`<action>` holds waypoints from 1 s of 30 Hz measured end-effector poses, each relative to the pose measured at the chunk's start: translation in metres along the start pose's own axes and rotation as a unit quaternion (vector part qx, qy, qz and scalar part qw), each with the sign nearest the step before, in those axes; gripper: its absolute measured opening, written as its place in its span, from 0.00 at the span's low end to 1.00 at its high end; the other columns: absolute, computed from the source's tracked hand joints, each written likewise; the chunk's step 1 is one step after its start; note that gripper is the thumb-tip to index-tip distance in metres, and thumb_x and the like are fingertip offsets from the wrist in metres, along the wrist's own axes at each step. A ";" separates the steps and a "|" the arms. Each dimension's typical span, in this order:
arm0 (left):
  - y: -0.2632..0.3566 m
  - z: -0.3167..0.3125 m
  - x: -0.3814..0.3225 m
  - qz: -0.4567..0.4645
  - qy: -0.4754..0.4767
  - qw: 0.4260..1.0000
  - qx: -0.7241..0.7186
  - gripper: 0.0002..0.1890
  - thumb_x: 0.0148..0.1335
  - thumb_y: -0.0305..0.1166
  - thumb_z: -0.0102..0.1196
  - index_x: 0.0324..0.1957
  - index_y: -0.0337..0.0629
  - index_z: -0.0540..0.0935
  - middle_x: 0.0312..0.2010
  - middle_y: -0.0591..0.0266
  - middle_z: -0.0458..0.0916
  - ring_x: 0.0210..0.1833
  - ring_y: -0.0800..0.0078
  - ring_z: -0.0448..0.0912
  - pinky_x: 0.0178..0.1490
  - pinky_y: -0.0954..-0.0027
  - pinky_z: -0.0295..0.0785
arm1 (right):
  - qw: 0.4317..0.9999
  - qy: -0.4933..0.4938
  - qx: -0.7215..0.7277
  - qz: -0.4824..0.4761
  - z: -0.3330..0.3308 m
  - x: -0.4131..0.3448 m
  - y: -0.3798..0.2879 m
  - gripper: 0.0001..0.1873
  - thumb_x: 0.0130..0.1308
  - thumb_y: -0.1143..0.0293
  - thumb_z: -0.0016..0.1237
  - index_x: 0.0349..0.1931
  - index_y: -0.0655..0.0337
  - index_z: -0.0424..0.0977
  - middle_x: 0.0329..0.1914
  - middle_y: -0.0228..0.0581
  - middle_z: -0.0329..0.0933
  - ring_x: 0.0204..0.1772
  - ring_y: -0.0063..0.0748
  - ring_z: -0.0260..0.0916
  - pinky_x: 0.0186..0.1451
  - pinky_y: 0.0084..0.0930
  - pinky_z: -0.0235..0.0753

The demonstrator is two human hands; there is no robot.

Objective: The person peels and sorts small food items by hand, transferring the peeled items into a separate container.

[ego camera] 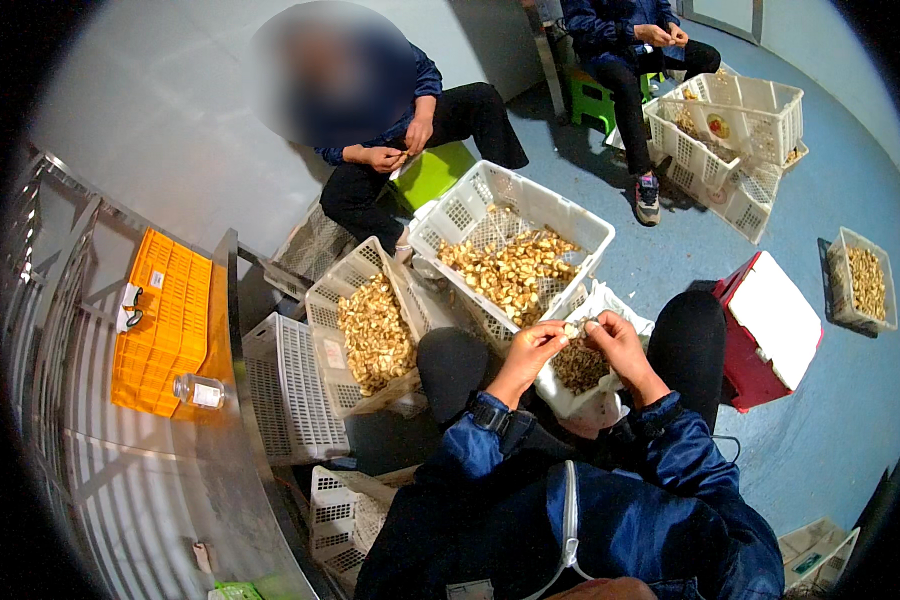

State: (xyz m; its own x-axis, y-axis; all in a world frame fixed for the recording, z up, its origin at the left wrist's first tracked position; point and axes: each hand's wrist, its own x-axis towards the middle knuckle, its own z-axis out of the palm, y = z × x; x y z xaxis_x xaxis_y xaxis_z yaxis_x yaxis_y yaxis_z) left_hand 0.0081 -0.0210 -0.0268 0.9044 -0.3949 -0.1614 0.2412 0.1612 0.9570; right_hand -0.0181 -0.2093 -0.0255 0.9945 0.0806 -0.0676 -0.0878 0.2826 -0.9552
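Observation:
My left hand [531, 354] pinches a small pale mushroom piece [571, 331] between thumb and fingertips. Close beside it, my right hand [621, 346] has its thumb and forefinger closed on something small and greyish, too small to name. Both hands are above a white bag [568, 397] between my knees, with dark brown trimmings [579, 367] inside. Just beyond the bag stands a white plastic crate [598, 225] holding cut mushrooms [517, 274]. Left of my left knee, a second white crate [324, 375] holds more pale mushroom pieces [375, 334].
At left, a steel table [259, 480] carries an orange crate [169, 300], scissors [132, 307] and a clear jar [199, 391]. A red box with a white top [776, 330] stands right of my knee, near a mushroom-filled basket [865, 281]. Two seated people work ahead beside stacked crates [765, 120].

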 end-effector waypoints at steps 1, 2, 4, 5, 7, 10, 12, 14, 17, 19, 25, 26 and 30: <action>0.000 0.000 0.000 0.000 0.001 1.000 0.004 0.06 0.59 0.23 0.56 0.38 0.32 0.80 0.48 0.59 0.74 0.45 0.75 0.75 0.50 0.74 0.71 | 0.999 -0.001 0.033 0.014 -0.001 0.001 0.000 0.07 0.66 0.70 0.48 0.29 0.62 0.70 0.27 0.26 0.72 0.31 0.13 0.67 0.35 0.15 0.68; 0.000 -0.001 0.001 0.000 0.001 1.000 0.008 0.05 0.59 0.23 0.56 0.37 0.32 0.80 0.49 0.59 0.73 0.46 0.75 0.75 0.50 0.74 0.71 | 0.997 -0.002 0.067 0.029 -0.002 0.001 0.000 0.07 0.66 0.70 0.48 0.30 0.62 0.70 0.27 0.26 0.73 0.31 0.13 0.67 0.35 0.15 0.68; 0.001 -0.001 0.001 0.022 -0.003 0.999 0.039 0.05 0.59 0.22 0.56 0.37 0.31 0.80 0.49 0.58 0.74 0.46 0.75 0.75 0.51 0.74 0.71 | 1.000 0.002 0.016 0.007 -0.001 0.001 0.005 0.07 0.66 0.71 0.48 0.30 0.62 0.70 0.27 0.26 0.72 0.32 0.13 0.68 0.35 0.15 0.68; 0.001 -0.002 0.001 0.032 -0.006 0.998 0.054 0.05 0.59 0.22 0.55 0.37 0.30 0.80 0.49 0.58 0.74 0.47 0.74 0.75 0.51 0.74 0.71 | 0.999 -0.005 -0.033 -0.013 -0.001 0.001 0.006 0.07 0.66 0.71 0.48 0.30 0.62 0.70 0.27 0.26 0.73 0.32 0.14 0.69 0.35 0.15 0.68; 0.001 -0.001 0.002 0.041 -0.006 0.996 0.073 0.05 0.59 0.22 0.55 0.37 0.30 0.79 0.49 0.57 0.74 0.48 0.74 0.75 0.52 0.73 0.71 | 0.997 -0.011 -0.060 -0.038 -0.001 0.002 0.006 0.07 0.66 0.70 0.47 0.30 0.62 0.69 0.27 0.25 0.72 0.32 0.13 0.68 0.35 0.14 0.68; 0.000 -0.001 0.001 0.066 -0.009 0.993 0.102 0.05 0.59 0.20 0.54 0.36 0.29 0.79 0.49 0.56 0.74 0.49 0.73 0.75 0.52 0.73 0.71 | 0.996 -0.001 0.082 0.036 0.001 0.001 -0.005 0.07 0.66 0.69 0.48 0.29 0.61 0.70 0.27 0.24 0.71 0.32 0.12 0.65 0.35 0.15 0.66; 0.001 0.000 0.002 0.093 -0.015 0.988 0.124 0.05 0.59 0.19 0.54 0.36 0.29 0.79 0.48 0.56 0.74 0.49 0.73 0.75 0.52 0.73 0.71 | 0.999 -0.004 0.040 0.027 0.001 0.000 -0.003 0.07 0.66 0.69 0.47 0.29 0.61 0.70 0.27 0.25 0.72 0.31 0.13 0.67 0.35 0.16 0.67; 0.002 0.003 0.001 0.121 -0.025 0.981 0.147 0.05 0.58 0.18 0.54 0.36 0.28 0.79 0.48 0.57 0.74 0.49 0.72 0.75 0.53 0.73 0.71 | 1.000 -0.017 -0.017 0.011 -0.001 0.001 0.001 0.07 0.67 0.70 0.47 0.30 0.62 0.70 0.27 0.27 0.73 0.32 0.15 0.69 0.35 0.16 0.68; 0.006 0.006 0.000 0.114 -0.026 0.985 0.125 0.05 0.58 0.18 0.54 0.36 0.28 0.79 0.47 0.57 0.74 0.48 0.72 0.75 0.53 0.73 0.71 | 0.993 0.000 0.088 0.075 -0.005 0.002 0.000 0.07 0.66 0.70 0.47 0.30 0.61 0.71 0.27 0.26 0.73 0.32 0.14 0.68 0.35 0.16 0.67; 0.000 0.002 0.002 0.105 -0.015 0.988 0.111 0.05 0.58 0.18 0.54 0.37 0.28 0.79 0.47 0.57 0.74 0.47 0.73 0.75 0.52 0.73 0.72 | 0.990 0.015 0.117 0.074 0.001 0.001 -0.004 0.07 0.66 0.70 0.47 0.30 0.62 0.70 0.27 0.27 0.73 0.31 0.14 0.68 0.35 0.16 0.67; -0.005 0.001 0.003 -0.014 0.017 1.000 -0.011 0.09 0.59 0.22 0.55 0.41 0.28 0.78 0.46 0.59 0.75 0.43 0.75 0.76 0.49 0.74 0.71 | 0.997 0.005 0.065 0.042 0.001 0.002 -0.001 0.08 0.66 0.70 0.47 0.29 0.62 0.70 0.27 0.28 0.73 0.31 0.15 0.68 0.35 0.16 0.68; -0.004 0.001 0.003 -0.040 0.021 0.998 -0.033 0.09 0.60 0.23 0.55 0.41 0.28 0.78 0.46 0.59 0.75 0.43 0.76 0.76 0.48 0.74 0.71 | 0.995 0.012 0.080 0.050 0.001 0.002 -0.002 0.08 0.66 0.69 0.47 0.29 0.62 0.69 0.27 0.27 0.73 0.31 0.15 0.67 0.35 0.16 0.68; -0.004 0.001 0.004 -0.027 0.017 0.999 -0.009 0.09 0.60 0.23 0.55 0.41 0.29 0.78 0.45 0.60 0.76 0.42 0.77 0.76 0.49 0.75 0.71 | 0.999 0.004 -0.027 -0.040 0.002 0.003 0.008 0.09 0.66 0.70 0.47 0.27 0.61 0.68 0.25 0.26 0.71 0.29 0.14 0.65 0.33 0.15 0.67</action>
State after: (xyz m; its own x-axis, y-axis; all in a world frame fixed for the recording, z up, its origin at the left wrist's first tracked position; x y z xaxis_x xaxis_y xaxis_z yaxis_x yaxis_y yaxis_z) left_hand 0.0099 -0.0242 -0.0313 0.9017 -0.3716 -0.2209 0.2955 0.1569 0.9424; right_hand -0.0156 -0.2046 -0.0328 0.9987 0.0512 0.0076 -0.0047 0.2358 -0.9718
